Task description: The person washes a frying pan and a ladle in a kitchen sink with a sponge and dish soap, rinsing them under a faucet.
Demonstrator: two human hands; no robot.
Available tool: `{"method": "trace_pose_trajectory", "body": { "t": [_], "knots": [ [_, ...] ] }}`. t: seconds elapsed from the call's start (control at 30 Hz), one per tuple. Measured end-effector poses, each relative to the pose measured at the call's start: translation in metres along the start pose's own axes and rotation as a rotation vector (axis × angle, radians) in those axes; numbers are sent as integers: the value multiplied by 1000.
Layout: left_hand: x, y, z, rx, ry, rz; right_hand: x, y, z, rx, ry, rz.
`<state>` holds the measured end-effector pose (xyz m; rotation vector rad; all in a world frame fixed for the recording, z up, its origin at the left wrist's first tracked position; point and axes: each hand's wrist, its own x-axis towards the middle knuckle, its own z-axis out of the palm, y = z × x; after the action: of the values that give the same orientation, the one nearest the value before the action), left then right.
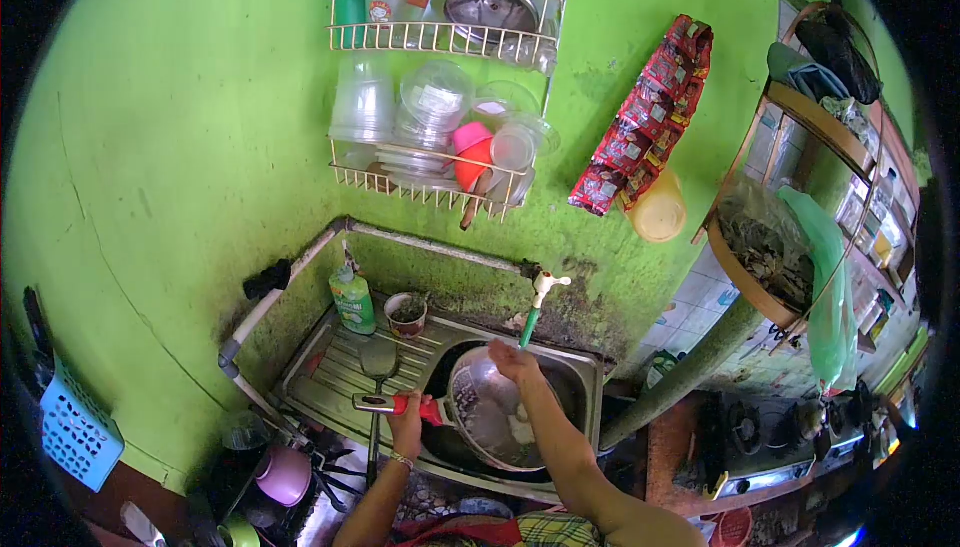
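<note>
Over the sink basin [432, 379] a pan [485, 407] is held by its red and silver handle, with my left hand [407, 429] wrapped round the handle. Whitish, cloudy liquid or foam shows inside the pan. My right hand [512, 359] is at the pan's upper rim, just below the green hose [529, 329] of the white tap [547, 287]; its fingers look stretched out, and nothing shows in it. A spatula [379, 359] lies on the ribbed drainboard [318, 359], left of the basin.
A green-labelled pouch [352, 299] and a small tub [406, 315] stand behind the drainboard. A pipe [430, 244] runs along the wall. Wire racks [440, 187] hold plastic containers above. At the right are a slanted post [690, 377] and a stove [765, 437]; a pink bowl [284, 475] is lower left.
</note>
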<state>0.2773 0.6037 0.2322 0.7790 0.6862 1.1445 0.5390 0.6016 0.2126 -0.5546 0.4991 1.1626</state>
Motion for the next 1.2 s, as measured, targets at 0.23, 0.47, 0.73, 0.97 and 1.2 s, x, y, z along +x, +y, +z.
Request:
{"method": "trace_pose_trajectory", "body": {
  "t": [0.23,0.47,0.73,0.97,1.2],
  "knots": [
    [-3,2,4,12,1,66,11,-5,-29,418,-106,-80],
    [1,-3,4,-40,22,56,0,10,-19,501,-402,-79],
    [24,-7,20,-27,8,197,-70,130,46,24,-661,408],
    [60,0,26,68,-113,42,-93,130,65,-739,-682,-343],
    [58,22,28,168,-152,-257,-7,30,-23,41,-42,-240]
  ]
}}
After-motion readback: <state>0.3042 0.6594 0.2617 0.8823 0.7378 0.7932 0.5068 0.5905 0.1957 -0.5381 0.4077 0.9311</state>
